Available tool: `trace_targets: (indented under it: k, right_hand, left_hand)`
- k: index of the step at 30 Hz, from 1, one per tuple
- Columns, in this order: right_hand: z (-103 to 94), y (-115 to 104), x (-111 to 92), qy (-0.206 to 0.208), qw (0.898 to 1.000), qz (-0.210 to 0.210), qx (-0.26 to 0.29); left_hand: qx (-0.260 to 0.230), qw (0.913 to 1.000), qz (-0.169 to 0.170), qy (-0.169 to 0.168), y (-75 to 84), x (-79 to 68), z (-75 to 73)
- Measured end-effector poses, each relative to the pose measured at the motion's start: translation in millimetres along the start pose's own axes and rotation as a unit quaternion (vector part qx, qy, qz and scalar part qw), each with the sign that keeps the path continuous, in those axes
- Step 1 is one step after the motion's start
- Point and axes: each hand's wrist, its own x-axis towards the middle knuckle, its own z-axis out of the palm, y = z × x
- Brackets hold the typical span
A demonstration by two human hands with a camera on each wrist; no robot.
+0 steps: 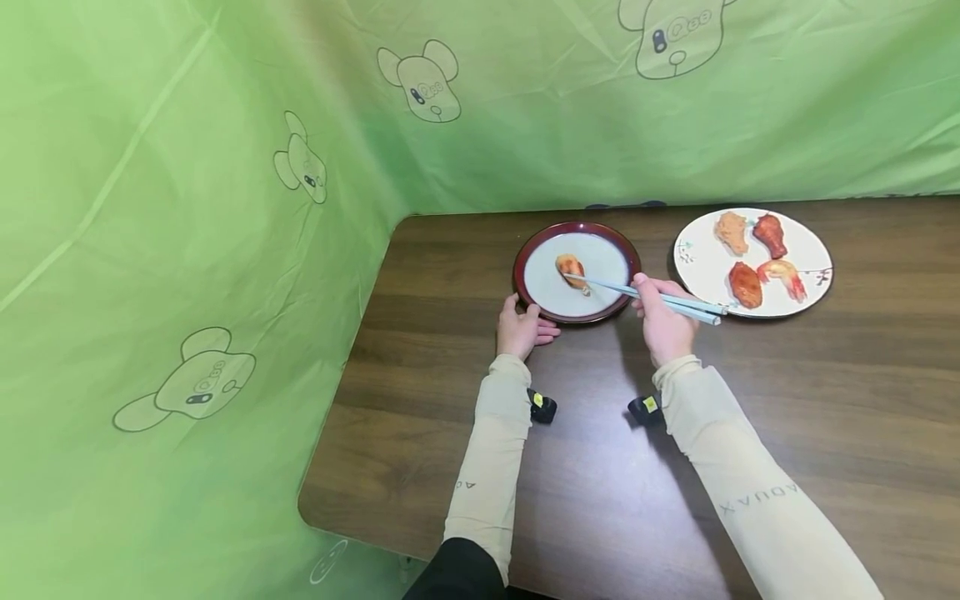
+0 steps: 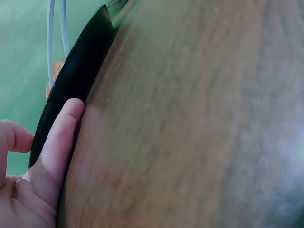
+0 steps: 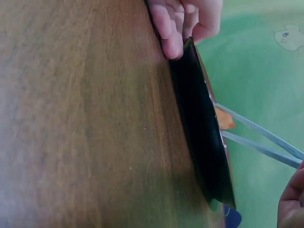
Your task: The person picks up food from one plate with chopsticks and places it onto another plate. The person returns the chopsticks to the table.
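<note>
A dark red-rimmed plate (image 1: 542,310) with a pale centre lies on the brown table (image 1: 600,500). One orange piece of food (image 1: 569,268) rests on it. My left hand (image 1: 525,327) holds the plate's near-left rim, one finger (image 2: 59,142) lying along the rim (image 2: 76,80) and the thumb close above it. My right hand (image 1: 662,321) grips pale blue chopsticks (image 1: 645,296), their tips at the food piece. The right wrist view shows the chopsticks (image 3: 256,137) reaching over the plate's edge (image 3: 199,128) to the food (image 3: 223,119).
A white plate (image 1: 701,267) with several reddish and tan food pieces stands to the right of the first plate. A green curtain (image 1: 187,208) printed with bears closes in the table's back and left sides. The table's front left corner is rounded.
</note>
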Motion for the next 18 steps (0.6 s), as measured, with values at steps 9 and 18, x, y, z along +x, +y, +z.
trace_targets:
  k: [9, 18]
  right_hand:
    - [8.7, 4.3, 7.6, 0.000, 0.997, 0.000, 0.072]
    - [8.0, 6.3, 9.4, 0.022, 0.990, 0.019, 0.135]
  left_hand:
    - [0.003, 1.0000, 0.003, 0.003, 0.1, -0.6, -0.5]
    - [0.007, 1.0000, 0.003, 0.002, -0.3, -1.4, 0.0]
